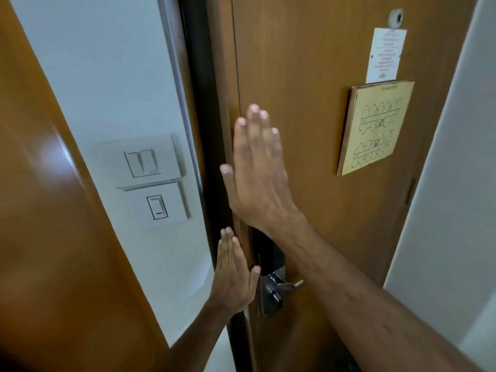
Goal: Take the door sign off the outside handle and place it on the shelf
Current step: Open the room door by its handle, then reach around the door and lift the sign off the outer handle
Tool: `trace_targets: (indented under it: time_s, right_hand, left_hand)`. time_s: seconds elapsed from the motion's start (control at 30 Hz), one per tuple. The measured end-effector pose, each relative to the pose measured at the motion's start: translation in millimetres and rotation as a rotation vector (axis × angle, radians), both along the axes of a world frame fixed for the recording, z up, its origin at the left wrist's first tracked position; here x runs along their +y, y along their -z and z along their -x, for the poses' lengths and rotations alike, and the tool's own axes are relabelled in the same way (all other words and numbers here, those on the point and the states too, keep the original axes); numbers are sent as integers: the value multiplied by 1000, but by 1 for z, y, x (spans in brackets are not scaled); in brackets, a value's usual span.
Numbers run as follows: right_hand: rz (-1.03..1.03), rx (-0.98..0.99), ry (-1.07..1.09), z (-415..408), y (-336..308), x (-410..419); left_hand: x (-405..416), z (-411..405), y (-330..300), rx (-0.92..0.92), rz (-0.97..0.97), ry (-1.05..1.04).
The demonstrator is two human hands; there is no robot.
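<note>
A brown wooden door (pixel 316 76) fills the middle of the head view, seen from its inner side. My right hand (pixel 257 170) lies flat against it near the latch edge, fingers spread and pointing up. Lower down, my left hand (pixel 233 275) presses flat on the door's edge beside the dark frame (pixel 206 130). A metal lock plate with a lever handle (pixel 276 288) sits just right of my left hand, partly behind my right forearm. No door sign, outside handle or shelf is in view.
A yellowish floor-plan card (pixel 375 127) and a white notice (pixel 386 55) hang on the door below a peephole (pixel 396 18). White switch plates (pixel 142 162) (pixel 157 206) sit on the left wall. A brown wooden panel (pixel 40 210) stands at far left, a white wall (pixel 456 183) at right.
</note>
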State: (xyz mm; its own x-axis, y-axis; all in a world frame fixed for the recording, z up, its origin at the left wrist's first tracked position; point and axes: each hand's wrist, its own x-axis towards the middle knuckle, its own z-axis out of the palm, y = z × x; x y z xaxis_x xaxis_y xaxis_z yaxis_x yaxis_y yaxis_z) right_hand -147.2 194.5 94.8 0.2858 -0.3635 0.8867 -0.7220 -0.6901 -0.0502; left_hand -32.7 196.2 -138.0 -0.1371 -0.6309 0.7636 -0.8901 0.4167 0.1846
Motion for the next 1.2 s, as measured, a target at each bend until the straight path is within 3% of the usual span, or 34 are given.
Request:
trace_targets:
  time_s: [0.2,0.37,0.53,0.67,0.87,1.03,1.2]
  right_hand:
    - [154,27,480,-14,9,10]
    - [316,67,688,-5,11,23]
    - [392,199,922,25,15,53]
    - [413,121,910,53,9,82]
    - [341,76,966,116,13,126]
    - [293,13,1029,176,16,163]
    - [268,65,920,246,17,192]
  left_hand:
    - [34,14,1,-147,-35,56]
    - [39,13,17,-226,-75,140]
    - [23,11,20,-189,-165,284]
    - [13,28,13,-238,-177,471]
    - [10,76,31,-123,-309,733]
    - [31,133,46,-184,-394,1056]
    - [70,201,52,-124,-469,1141]
